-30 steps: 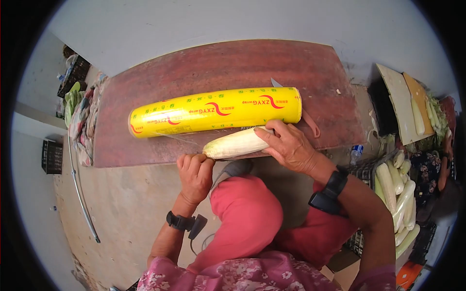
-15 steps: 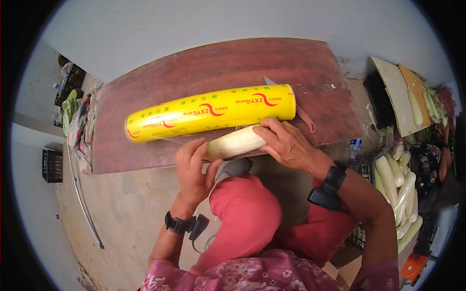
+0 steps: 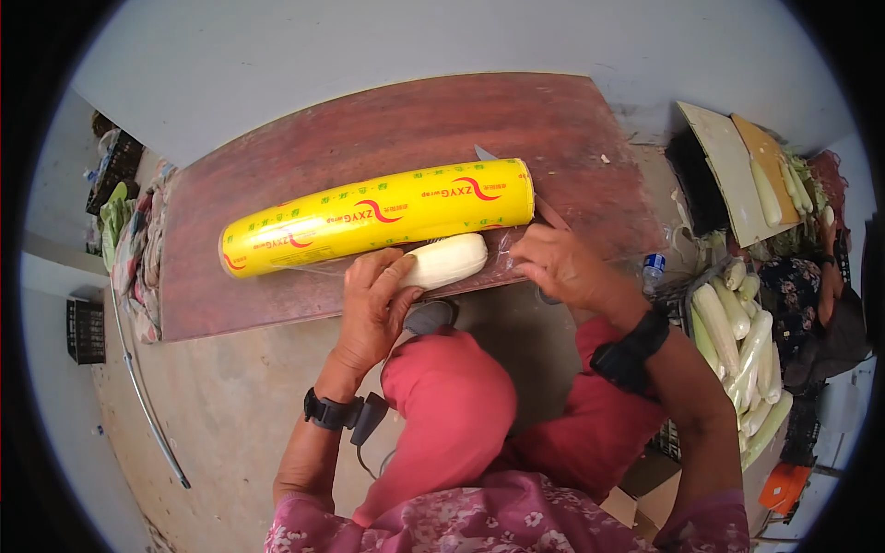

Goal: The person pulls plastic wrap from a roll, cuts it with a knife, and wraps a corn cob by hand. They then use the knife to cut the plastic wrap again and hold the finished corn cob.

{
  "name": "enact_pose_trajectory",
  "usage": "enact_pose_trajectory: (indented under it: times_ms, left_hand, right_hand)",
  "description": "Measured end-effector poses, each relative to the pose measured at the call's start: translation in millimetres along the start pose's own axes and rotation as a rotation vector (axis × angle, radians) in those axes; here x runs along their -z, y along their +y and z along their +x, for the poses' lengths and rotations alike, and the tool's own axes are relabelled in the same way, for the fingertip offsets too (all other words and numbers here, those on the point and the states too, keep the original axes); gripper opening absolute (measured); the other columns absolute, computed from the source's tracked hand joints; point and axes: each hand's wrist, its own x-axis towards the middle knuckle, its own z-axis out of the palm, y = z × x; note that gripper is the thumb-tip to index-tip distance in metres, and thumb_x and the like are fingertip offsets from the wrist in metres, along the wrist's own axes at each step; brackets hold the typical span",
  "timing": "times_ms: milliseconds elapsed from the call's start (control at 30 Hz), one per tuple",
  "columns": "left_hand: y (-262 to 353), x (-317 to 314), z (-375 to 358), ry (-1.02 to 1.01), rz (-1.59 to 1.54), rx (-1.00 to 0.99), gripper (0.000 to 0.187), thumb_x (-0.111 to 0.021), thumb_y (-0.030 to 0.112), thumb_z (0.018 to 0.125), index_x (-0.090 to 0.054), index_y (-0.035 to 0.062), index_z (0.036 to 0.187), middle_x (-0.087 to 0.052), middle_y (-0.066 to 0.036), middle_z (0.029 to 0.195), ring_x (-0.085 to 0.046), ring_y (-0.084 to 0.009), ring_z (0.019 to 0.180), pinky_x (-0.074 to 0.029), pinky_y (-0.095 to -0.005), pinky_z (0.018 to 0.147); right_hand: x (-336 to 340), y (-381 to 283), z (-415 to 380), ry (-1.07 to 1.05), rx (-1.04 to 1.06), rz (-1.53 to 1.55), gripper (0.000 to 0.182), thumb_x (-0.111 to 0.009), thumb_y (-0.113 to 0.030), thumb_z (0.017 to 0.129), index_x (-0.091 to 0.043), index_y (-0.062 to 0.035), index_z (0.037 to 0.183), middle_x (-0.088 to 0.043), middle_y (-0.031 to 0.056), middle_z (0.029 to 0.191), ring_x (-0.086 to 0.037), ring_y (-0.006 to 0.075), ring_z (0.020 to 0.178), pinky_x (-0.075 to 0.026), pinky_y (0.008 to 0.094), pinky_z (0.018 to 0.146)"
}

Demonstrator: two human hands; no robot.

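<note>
A thick, pale vegetable stem lies at the table's front edge, just below a big yellow roll of cling film. My left hand has its fingers and thumb closed round the stem's left end. Off the stem's right end, my right hand is closed, its fingers curled in a pinch. A bit of clear cling film shines by those fingertips. Behind the roll, the tip of a blade sticks out. A reddish-brown strap or handle shows partly behind my right hand.
The reddish table stands against a wall. To the right, a crate holds several pale long stems, with a plastic bottle beside it. Boards lean farther back, near another person's arm. Piled cloth sits left.
My right hand has let go of the stem's right end and moved right, its fingers now by the clear film. The left hand grips the stem more closely. The whole view has shifted slightly.
</note>
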Motion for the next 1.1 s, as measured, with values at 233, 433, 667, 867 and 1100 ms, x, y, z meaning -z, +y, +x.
enact_pose_trajectory:
  times_ms: [233,433,667,867,1100]
  left_hand:
    - [-1,-2,2,-0.002,0.034,-0.017,0.044,-0.074,0.011,0.078,-0.061,0.0066,0.12,-0.058,-0.014,0.118,-0.052,-0.0348,0.11,-0.039,-0.0441,0.095]
    - [7,3,9,-0.07,0.079,-0.024,0.048,-0.076,0.015,0.076,-0.061,0.0087,0.121,-0.058,-0.012,0.119,-0.052,-0.0338,0.11,-0.04,-0.0435,0.093]
    - [4,0,8,-0.069,0.082,-0.035,0.05,-0.076,0.016,0.076,-0.061,0.0096,0.122,-0.059,-0.011,0.12,-0.052,-0.0331,0.11,-0.04,-0.0435,0.093]
    - [1,-4,6,-0.045,0.107,-0.063,0.05,-0.075,0.016,0.078,-0.06,0.01,0.125,-0.059,-0.013,0.122,-0.052,-0.0342,0.111,-0.04,-0.0451,0.095]
    - [5,-7,3,0.0,0.19,-0.065,0.056,-0.077,0.016,0.076,-0.058,0.0083,0.128,-0.053,-0.017,0.122,-0.05,-0.0371,0.112,-0.039,-0.0476,0.096]
  right_hand:
    - [-33,-12,4,0.0,0.103,-0.128,0.02,-0.07,-0.012,0.081,-0.054,-0.0071,0.093,-0.053,0.0113,0.09,-0.06,0.0332,0.079,-0.05,0.0446,0.07]
    - [-39,-8,7,-0.065,0.046,-0.086,0.013,-0.063,-0.01,0.085,-0.053,-0.0056,0.092,-0.053,0.0132,0.089,-0.06,0.0348,0.08,-0.048,0.0469,0.069]
    - [-36,-12,6,-0.094,0.09,-0.144,0.007,-0.054,-0.004,0.085,-0.05,-0.0049,0.09,-0.051,0.0144,0.09,-0.059,0.0343,0.08,-0.048,0.0458,0.07]
    - [-23,-23,8,-0.001,0.195,-0.217,0.009,-0.055,-0.003,0.082,-0.05,-0.0046,0.09,-0.049,0.0127,0.094,-0.059,0.0307,0.08,-0.048,0.0433,0.071]
    - [-23,-24,16,0.162,0.255,-0.181,0.011,-0.056,-0.002,0.081,-0.05,-0.0034,0.09,-0.05,0.0133,0.099,-0.059,0.0312,0.082,-0.05,0.041,0.071]
